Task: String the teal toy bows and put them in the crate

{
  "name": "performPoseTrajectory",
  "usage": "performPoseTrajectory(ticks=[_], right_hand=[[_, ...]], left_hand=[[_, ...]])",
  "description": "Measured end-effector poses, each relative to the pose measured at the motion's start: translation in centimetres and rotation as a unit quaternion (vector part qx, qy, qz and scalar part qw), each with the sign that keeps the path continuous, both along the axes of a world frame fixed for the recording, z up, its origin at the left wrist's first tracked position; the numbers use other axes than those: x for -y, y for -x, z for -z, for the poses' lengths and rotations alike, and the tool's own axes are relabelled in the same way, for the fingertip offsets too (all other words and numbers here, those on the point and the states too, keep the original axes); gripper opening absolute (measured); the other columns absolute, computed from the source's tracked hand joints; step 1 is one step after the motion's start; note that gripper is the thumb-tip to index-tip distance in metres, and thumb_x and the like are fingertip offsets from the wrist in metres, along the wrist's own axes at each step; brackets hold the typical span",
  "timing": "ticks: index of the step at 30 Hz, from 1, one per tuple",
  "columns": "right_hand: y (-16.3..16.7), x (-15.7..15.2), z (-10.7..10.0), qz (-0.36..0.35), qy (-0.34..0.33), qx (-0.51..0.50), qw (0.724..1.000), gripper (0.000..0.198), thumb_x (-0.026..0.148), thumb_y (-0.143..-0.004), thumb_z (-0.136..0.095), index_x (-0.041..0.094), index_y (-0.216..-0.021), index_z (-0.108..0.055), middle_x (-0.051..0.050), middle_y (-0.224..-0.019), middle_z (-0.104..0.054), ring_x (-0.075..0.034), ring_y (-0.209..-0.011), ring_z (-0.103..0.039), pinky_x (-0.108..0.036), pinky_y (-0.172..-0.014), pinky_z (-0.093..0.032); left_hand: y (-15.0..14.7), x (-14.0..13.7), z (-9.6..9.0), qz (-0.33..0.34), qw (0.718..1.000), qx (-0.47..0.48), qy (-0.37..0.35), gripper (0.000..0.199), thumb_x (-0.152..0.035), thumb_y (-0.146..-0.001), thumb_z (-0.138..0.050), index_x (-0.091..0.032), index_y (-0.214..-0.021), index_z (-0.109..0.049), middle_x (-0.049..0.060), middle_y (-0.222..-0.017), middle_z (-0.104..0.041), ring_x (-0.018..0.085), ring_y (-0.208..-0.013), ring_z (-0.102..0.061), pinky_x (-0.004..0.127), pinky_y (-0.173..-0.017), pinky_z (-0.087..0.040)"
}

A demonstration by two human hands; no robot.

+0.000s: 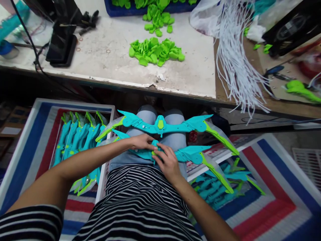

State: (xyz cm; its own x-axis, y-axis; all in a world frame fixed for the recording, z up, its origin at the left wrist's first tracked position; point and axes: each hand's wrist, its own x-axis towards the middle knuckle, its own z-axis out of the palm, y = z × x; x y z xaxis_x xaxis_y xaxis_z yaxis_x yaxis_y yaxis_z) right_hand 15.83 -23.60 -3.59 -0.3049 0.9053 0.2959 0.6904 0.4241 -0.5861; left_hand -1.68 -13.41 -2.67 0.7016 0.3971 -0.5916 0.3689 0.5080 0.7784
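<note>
The left hand (143, 142) and right hand (168, 160) pinch the middle of the nearer turquoise toy bow (191, 154), which lies across the lap (175, 141). A second toy bow (160, 125) rests just beyond it, and green plastic pieces (156, 52) lie heaped on the counter (105, 62).

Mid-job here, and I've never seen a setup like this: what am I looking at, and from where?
No machine here: these are a person's bare hands. The one picture comes from a camera worn on the head, looking forward and down past a striped shirt.

The left hand and right hand have fingers at the middle of the nearer teal bow; whether they grip or press is hard to tell. A farther teal bow lies across the legs.

On the workbench are a green heap of small pieces, a blue tray with more, and white strings.
</note>
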Motion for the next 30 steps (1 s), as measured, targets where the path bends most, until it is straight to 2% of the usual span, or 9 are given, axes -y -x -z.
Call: performPoseTrajectory(ticks=[4, 9, 12, 15, 19, 21, 24, 27, 30], right_hand=[[0.1, -0.7, 0.8, 0.082, 0.136, -0.038, 0.987, 0.037, 0.037, -0.081, -0.066, 0.021, -0.113, -0.056, -0.013, -0.114, -0.064, -0.028, -0.103, -0.063, -0.044, -0.082, -0.054], [-0.4, -2.4, 0.8, 0.043, 0.241, 0.013, 0.969, 0.063, 0.034, -0.072, -0.073, 0.025, -0.129, -0.048, -0.006, -0.098, -0.070, -0.026, -0.087, -0.068, -0.040, -0.072, -0.056], [-1.3, -3.6, -0.6, -0.035, 0.218, 0.058, 0.974, 0.059, 0.035, -0.073, -0.072, 0.025, -0.128, -0.053, -0.007, -0.103, -0.070, -0.026, -0.090, -0.068, -0.037, -0.072, -0.055], [-2.9, -7.2, -3.4, -0.083, 0.159, 0.100, 0.979, 0.032, 0.036, -0.084, -0.061, 0.026, -0.114, -0.064, -0.006, -0.094, -0.073, -0.024, -0.082, -0.068, -0.034, -0.067, -0.054], [-4.0, -17.5, -7.4, 0.038, -0.022, 0.096, 0.994, 0.026, 0.029, -0.092, -0.045, 0.023, -0.101, -0.069, -0.009, -0.097, -0.071, -0.025, -0.091, -0.065, -0.038, -0.080, -0.051], [-3.2, -23.3, -8.4, 0.095, -0.067, 0.119, 0.986, 0.025, 0.026, -0.089, -0.046, 0.020, -0.094, -0.070, -0.011, -0.091, -0.069, -0.028, -0.091, -0.062, -0.042, -0.083, -0.049], [-0.4, -29.8, -8.6, 0.114, -0.058, 0.143, 0.981, 0.022, 0.024, -0.087, -0.049, 0.018, -0.093, -0.070, -0.013, -0.097, -0.066, -0.029, -0.097, -0.057, -0.043, -0.086, -0.047], [2.5, -32.3, -8.4, 0.111, -0.046, 0.169, 0.978, 0.021, 0.026, -0.084, -0.055, 0.016, -0.093, -0.070, -0.015, -0.105, -0.064, -0.030, -0.101, -0.054, -0.043, -0.087, -0.045], [3.0, -32.1, -8.5, 0.116, -0.034, 0.180, 0.976, 0.020, 0.023, -0.083, -0.053, 0.015, -0.086, -0.070, -0.016, -0.100, -0.065, -0.029, -0.098, -0.056, -0.041, -0.085, -0.044]], left_hand=[[-0.5, 0.7, 0.4, -0.020, 0.999, -0.025, -0.015, 0.033, -0.041, -0.064, -0.070, -0.013, -0.075, -0.058, -0.005, -0.063, -0.048, 0.009, -0.058, -0.039, 0.022, -0.054, -0.032], [-1.2, 0.7, 0.4, -0.015, 0.989, -0.095, -0.114, 0.022, -0.031, -0.068, -0.066, -0.011, -0.076, -0.061, -0.004, -0.062, -0.050, 0.012, -0.059, -0.046, 0.023, -0.055, -0.036], [-1.5, 1.4, 0.0, 0.001, 0.972, -0.124, -0.200, 0.029, -0.028, -0.073, -0.064, -0.010, -0.096, -0.063, 0.002, -0.075, -0.061, 0.018, -0.070, -0.056, 0.028, -0.064, -0.046], [-1.6, 3.9, -0.6, -0.034, 0.923, -0.167, -0.345, 0.039, -0.025, -0.082, -0.056, -0.010, -0.118, -0.055, 0.012, -0.105, -0.064, 0.025, -0.095, -0.060, 0.037, -0.082, -0.050], [-1.3, 8.2, -0.7, 0.028, 0.836, -0.177, -0.518, 0.041, -0.016, -0.084, -0.049, -0.013, -0.125, -0.052, 0.020, -0.137, -0.047, 0.034, -0.124, -0.046, 0.049, -0.099, -0.042], [-1.2, 9.3, -0.3, 0.085, 0.813, -0.183, -0.547, 0.054, -0.011, -0.081, -0.049, -0.013, -0.135, -0.044, 0.022, -0.145, -0.038, 0.037, -0.130, -0.040, 0.055, -0.100, -0.041], [-1.4, 9.1, 0.4, 0.138, 0.797, -0.207, -0.551, 0.070, -0.009, -0.078, -0.050, -0.012, -0.145, -0.029, 0.024, -0.151, -0.026, 0.039, -0.132, -0.037, 0.056, -0.100, -0.040], [-2.2, 7.9, 0.6, 0.156, 0.786, -0.240, -0.548, 0.065, -0.009, -0.082, -0.045, -0.015, -0.145, -0.029, 0.022, -0.151, -0.029, 0.036, -0.129, -0.043, 0.051, -0.098, -0.044], [-2.7, 6.8, -0.2, 0.164, 0.788, -0.260, -0.534, 0.061, -0.006, -0.084, -0.041, -0.018, -0.143, -0.033, 0.019, -0.149, -0.035, 0.031, -0.123, -0.050, 0.045, -0.095, -0.046]])
